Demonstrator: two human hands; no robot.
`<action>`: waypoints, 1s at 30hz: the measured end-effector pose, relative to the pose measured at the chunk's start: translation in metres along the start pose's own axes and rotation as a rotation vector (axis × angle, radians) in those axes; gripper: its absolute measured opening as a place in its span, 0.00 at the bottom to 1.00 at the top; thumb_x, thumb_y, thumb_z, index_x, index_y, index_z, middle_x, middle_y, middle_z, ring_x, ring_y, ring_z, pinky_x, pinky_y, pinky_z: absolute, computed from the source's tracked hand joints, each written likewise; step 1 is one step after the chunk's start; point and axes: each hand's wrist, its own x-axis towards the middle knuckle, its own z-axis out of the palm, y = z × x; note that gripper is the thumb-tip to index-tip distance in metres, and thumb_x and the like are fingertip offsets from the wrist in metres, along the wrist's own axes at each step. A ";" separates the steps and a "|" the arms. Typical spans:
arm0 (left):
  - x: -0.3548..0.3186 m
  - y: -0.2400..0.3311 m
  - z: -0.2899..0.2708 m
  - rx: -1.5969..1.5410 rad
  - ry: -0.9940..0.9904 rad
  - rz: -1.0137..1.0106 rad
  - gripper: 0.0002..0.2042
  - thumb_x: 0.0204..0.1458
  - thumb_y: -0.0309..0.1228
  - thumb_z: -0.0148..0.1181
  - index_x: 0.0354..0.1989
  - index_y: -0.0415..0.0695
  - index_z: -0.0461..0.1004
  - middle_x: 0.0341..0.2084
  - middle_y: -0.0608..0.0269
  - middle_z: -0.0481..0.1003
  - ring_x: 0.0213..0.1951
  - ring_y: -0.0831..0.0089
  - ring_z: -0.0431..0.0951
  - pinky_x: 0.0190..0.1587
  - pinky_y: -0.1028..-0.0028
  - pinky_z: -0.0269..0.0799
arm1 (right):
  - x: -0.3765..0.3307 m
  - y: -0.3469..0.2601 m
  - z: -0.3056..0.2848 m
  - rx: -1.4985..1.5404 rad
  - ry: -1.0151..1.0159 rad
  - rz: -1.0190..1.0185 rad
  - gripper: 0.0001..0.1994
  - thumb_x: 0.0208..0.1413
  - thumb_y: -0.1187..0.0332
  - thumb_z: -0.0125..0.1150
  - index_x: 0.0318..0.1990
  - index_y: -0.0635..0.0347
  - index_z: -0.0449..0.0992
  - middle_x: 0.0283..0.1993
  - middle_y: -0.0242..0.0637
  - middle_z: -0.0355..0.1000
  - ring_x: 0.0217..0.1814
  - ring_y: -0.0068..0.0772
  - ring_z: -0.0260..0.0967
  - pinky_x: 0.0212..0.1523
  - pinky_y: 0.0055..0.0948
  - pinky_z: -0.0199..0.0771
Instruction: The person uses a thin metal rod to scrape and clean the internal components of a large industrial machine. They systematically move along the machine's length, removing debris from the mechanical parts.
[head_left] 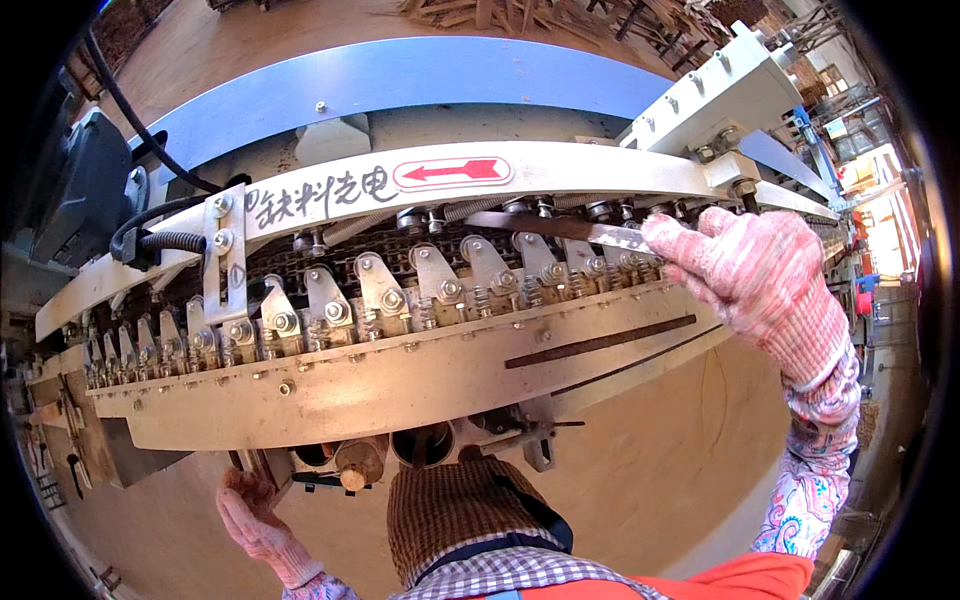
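My right hand [745, 265], in a pink and white knit glove, is closed around one end of a long flat metal strip [570, 228]. The strip is brown toward its far end and shinier near my fingers. It points left into the gap between the machine's pale upper rail [600, 168] and a row of spring-loaded metal tabs [437, 275]. At the lower left, my gloved left hand [258, 520] is palm up with fingers curled, beside a narrow block [265, 468] under the machine. What those fingers grip, if anything, is hard to see.
The machine's lower metal plate [330, 400] spans the view before me. A blue panel [450, 75] lies behind the rail, and a pale housing [710, 90] stands at far right. Black cables [140, 130] hang at left. Cups [422, 445] sit below the plate.
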 end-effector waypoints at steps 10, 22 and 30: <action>-0.004 0.000 0.003 0.056 -0.064 0.006 0.25 0.71 0.49 0.48 0.61 0.38 0.73 0.42 0.60 0.78 0.41 0.72 0.77 0.46 0.71 0.73 | 0.036 -0.004 0.013 -0.165 -0.217 0.065 0.18 0.62 0.58 0.64 0.60 0.35 0.75 0.35 0.30 0.77 0.35 0.41 0.80 0.33 0.42 0.80; -0.010 0.006 0.007 0.029 -0.141 -0.028 0.26 0.70 0.49 0.49 0.61 0.37 0.73 0.46 0.60 0.78 0.46 0.72 0.78 0.46 0.71 0.73 | 0.000 0.005 0.027 0.015 -0.507 0.203 0.17 0.66 0.61 0.52 0.61 0.45 0.72 0.34 0.42 0.79 0.38 0.49 0.81 0.38 0.48 0.81; -0.017 0.007 0.006 -0.036 -0.134 -0.020 0.25 0.70 0.48 0.49 0.61 0.37 0.73 0.44 0.60 0.77 0.41 0.72 0.76 0.44 0.71 0.73 | -0.057 0.006 0.081 0.339 -0.001 0.190 0.23 0.62 0.69 0.63 0.65 0.46 0.75 0.44 0.39 0.82 0.39 0.46 0.79 0.40 0.40 0.81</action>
